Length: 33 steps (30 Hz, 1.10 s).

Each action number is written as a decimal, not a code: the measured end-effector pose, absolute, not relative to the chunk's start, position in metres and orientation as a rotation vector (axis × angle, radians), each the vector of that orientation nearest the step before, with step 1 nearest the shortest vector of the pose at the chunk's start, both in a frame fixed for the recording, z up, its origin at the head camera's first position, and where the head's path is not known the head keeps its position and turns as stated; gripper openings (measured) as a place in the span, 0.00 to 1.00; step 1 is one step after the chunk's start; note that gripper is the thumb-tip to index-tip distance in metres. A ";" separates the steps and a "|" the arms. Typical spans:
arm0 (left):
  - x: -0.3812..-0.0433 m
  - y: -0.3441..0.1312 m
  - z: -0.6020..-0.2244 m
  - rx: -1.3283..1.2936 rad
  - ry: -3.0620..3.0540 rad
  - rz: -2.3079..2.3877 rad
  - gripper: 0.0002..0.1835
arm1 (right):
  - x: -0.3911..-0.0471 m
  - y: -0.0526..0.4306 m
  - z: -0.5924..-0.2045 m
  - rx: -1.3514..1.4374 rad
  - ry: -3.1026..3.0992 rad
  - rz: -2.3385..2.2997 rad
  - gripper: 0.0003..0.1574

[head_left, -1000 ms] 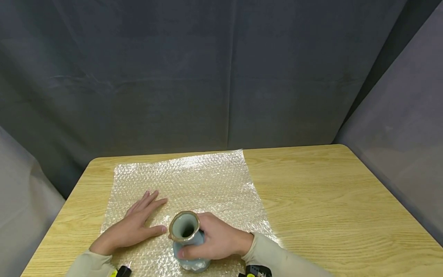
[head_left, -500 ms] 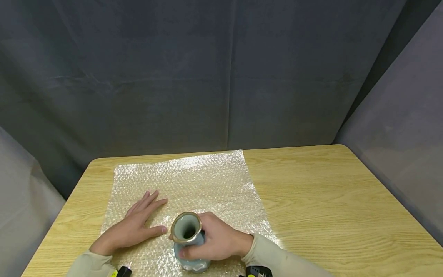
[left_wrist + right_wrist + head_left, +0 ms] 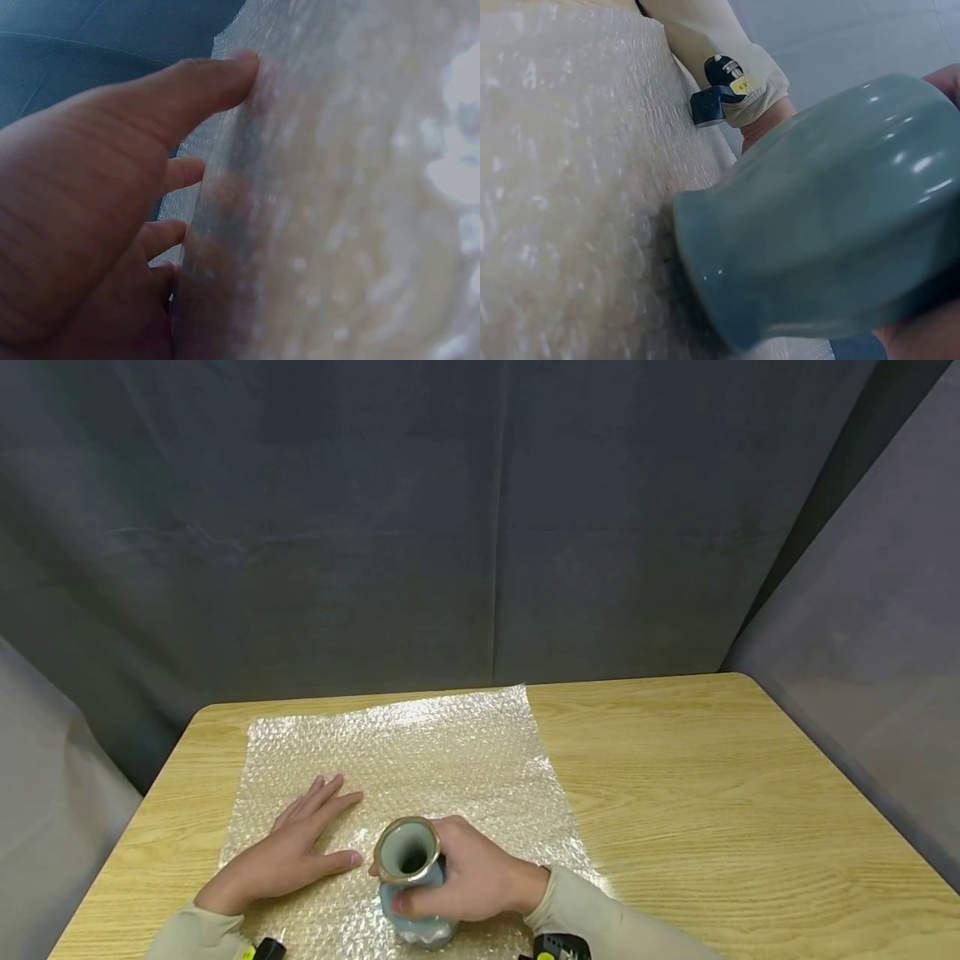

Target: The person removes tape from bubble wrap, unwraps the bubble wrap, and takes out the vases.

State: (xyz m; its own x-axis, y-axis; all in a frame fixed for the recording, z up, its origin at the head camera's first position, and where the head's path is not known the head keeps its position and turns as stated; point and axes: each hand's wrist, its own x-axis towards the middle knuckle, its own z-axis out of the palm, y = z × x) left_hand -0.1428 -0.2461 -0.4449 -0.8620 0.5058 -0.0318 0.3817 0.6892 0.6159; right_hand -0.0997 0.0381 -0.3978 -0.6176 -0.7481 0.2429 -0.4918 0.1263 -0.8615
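A pale blue-green vase (image 3: 412,897) with a brown-edged flared mouth stands on a sheet of clear bubble wrap (image 3: 420,752) near the table's front. My right hand (image 3: 476,872) grips the vase around its neck, thumb on the near side and fingers behind, mostly hidden. In the right wrist view, the foot of the vase (image 3: 825,217) meets the bubble wrap. To the left, my left hand (image 3: 281,852) rests on the sheet with its fingers spread and straight. The left wrist view has the thumb of my left hand (image 3: 97,165) touching the wrap.
A light wooden table (image 3: 697,793) extends to the right of the sheet. Behind it hangs a dark grey curtain (image 3: 375,527), with paler cloth (image 3: 862,652) along the right side. Both sleeves carry a small wrist camera; the right wrist camera (image 3: 558,947) is at the front edge.
The vase's mouth has shifted slightly to the right in my right hand's grip. My left hand has stayed in place on the bubble wrap.
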 end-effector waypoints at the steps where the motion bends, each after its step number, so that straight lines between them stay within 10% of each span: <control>1: -0.143 -0.246 -0.445 0.720 2.704 0.917 0.42 | -0.100 0.038 -0.398 -1.220 2.159 -1.489 0.17; 33: -0.143 -0.246 -0.449 0.716 2.708 0.918 0.43 | -0.107 0.045 -0.397 -1.174 2.207 -1.524 0.19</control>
State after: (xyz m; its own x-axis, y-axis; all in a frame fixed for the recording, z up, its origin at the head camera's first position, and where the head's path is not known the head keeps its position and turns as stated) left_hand -0.1429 -0.2461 -0.4488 -0.8644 0.5021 -0.0266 0.3824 0.6908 0.6136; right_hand -0.1073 0.0453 -0.3965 -0.6595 -0.7079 0.2527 -0.4873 0.1466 -0.8609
